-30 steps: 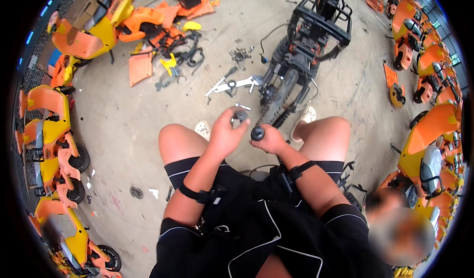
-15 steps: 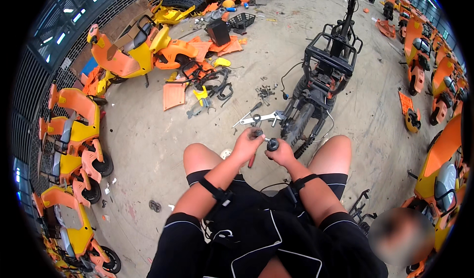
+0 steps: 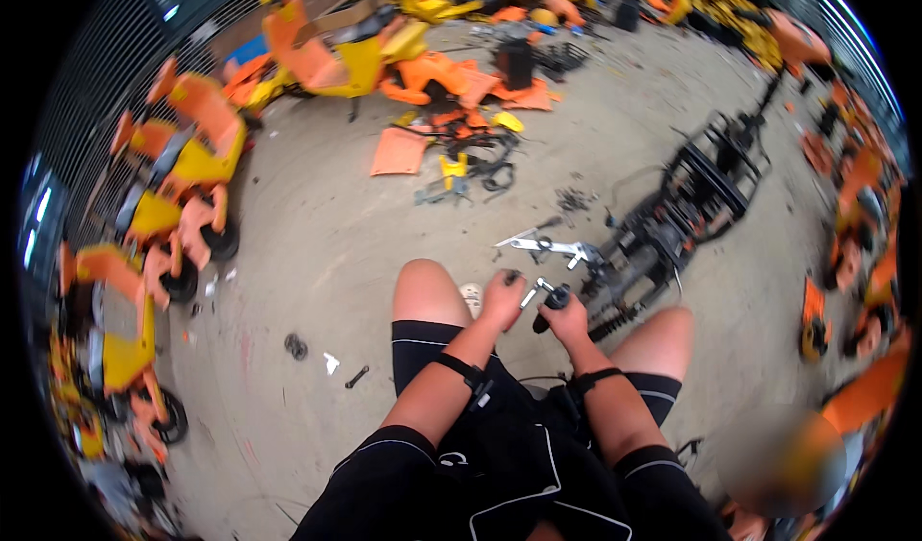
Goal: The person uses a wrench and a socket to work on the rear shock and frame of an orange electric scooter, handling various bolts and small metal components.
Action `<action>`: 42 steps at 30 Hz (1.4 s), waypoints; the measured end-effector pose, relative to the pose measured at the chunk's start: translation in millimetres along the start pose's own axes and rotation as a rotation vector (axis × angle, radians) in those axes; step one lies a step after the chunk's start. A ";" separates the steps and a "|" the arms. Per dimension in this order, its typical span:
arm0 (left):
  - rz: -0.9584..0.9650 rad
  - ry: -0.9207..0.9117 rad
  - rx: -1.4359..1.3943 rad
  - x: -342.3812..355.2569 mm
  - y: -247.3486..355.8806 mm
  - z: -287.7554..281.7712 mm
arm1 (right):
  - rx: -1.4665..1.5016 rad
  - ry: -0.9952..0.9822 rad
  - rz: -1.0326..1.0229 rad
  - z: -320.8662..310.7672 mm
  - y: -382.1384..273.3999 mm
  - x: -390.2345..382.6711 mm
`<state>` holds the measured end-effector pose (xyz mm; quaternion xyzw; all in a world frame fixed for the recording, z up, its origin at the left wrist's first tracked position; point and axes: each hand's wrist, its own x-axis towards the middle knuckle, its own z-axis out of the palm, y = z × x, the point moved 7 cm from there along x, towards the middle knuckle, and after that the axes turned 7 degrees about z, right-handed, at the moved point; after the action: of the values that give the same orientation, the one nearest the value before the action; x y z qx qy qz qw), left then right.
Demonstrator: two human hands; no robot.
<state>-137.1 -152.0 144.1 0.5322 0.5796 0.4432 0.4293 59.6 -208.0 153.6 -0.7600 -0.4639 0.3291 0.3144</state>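
Note:
My left hand (image 3: 501, 303) is closed, with a small dark round part (image 3: 512, 277) showing at its fingertips; its exact kind is too small to tell. To its right, my right hand (image 3: 569, 318) grips a black-handled tool (image 3: 556, 298) with a round black head. A bent silver rod (image 3: 534, 291) lies between the two hands, next to the tool's head; what it joins to is unclear. Both hands are above the floor between my knees. Just beyond them are a silver metal arm (image 3: 557, 247) and the stripped black scooter frame (image 3: 663, 224).
A long thin tool (image 3: 526, 233) and small loose parts (image 3: 574, 199) lie on the floor ahead. Orange and yellow body panels (image 3: 399, 151) are heaped farther off. Scooters (image 3: 197, 123) line the left; more stand right. A wrench (image 3: 357, 377) lies left of my leg.
The whole view has swung, so the scooter frame now slants to the right and the wrench shows at left. Between my hands, the silver rod is now seen more fully.

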 end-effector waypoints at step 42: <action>0.411 0.330 -0.088 -72.5 152.9 -171.6 | 0.439 -0.759 0.043 211.6 135.9 47.8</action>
<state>-262.6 -227.8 335.4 0.5402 0.5018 0.6265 0.2528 -23.4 -178.4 -86.7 -0.5099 -0.4499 0.6822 0.2687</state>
